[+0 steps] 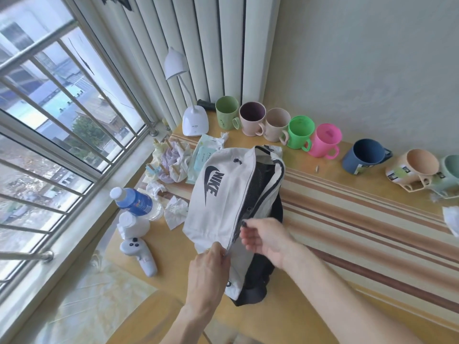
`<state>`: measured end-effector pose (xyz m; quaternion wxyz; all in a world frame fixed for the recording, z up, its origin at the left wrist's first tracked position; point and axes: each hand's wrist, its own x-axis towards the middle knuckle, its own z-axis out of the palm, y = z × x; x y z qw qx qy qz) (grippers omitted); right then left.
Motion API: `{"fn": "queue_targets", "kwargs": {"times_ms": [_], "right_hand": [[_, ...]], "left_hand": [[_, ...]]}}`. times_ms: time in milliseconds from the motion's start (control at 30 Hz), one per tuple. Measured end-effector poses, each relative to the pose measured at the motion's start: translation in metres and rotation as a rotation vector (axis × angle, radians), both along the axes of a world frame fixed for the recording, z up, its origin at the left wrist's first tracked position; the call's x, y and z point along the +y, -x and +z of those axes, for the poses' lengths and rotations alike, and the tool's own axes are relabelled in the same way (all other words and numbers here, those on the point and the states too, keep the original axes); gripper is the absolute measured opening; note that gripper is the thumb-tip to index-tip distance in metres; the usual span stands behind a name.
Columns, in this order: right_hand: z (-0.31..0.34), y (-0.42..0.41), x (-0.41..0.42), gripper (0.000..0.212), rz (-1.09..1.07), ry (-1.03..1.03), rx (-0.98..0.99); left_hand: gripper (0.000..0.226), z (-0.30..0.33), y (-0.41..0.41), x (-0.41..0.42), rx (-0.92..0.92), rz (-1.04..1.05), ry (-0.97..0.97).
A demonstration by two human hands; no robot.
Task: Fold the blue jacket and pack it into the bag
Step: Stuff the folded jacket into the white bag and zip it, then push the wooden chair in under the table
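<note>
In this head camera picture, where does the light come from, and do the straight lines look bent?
Head view: daylight enters through the window on the left, soft, without hard shadows on the table. The wide lens bends the window bars and the table's stripes. The white bag and both hands are fairly sharp; the mugs at the right edge look softer.

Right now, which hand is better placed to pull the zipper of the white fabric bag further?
Right hand: its fingertips pinch at the zipper line, probably the pull, while the left hand grips the white fabric bag's near edge.
</note>
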<state>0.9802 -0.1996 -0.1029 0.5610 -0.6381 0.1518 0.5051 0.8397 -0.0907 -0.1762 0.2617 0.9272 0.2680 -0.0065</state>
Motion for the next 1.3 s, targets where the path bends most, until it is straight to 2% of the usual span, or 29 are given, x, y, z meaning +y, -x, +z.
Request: {"fn": "queue_targets", "kwargs": {"times_ms": [233,367,500,600,767,933,1100,1300], "right_hand": [[0.001,-0.108,0.022,0.028,-0.191,0.039,0.031],[0.001,-0.159,0.029,0.029,-0.270,0.084,-0.030],[0.006,-0.184,0.036,0.029,-0.378,0.019,-0.101],[-0.003,-0.171,0.033,0.026,-0.324,0.007,-0.124],[-0.013,-0.106,0.002,0.027,-0.188,0.061,-0.204],[-0.031,-0.003,-0.037,0.028,-0.097,0.104,-0.161],[-0.038,0.137,-0.077,0.027,-0.010,0.112,-0.133],[-0.035,0.325,-0.129,0.022,0.144,0.085,-0.193]], "left_hand": [[0.025,-0.011,0.002,0.006,0.045,0.033,0.037],[0.022,-0.022,0.014,0.016,0.077,0.044,0.051],[0.021,-0.029,0.018,0.022,0.083,0.061,0.068],[0.020,-0.030,0.020,0.020,0.063,0.064,0.087],[0.011,-0.022,0.039,0.011,0.025,0.069,0.124],[0.021,-0.027,0.078,0.004,0.031,0.024,0.034],[0.032,-0.019,0.145,-0.008,0.114,-0.045,-0.068],[0.043,0.007,0.274,-0.024,0.234,-0.097,-0.228]]}}
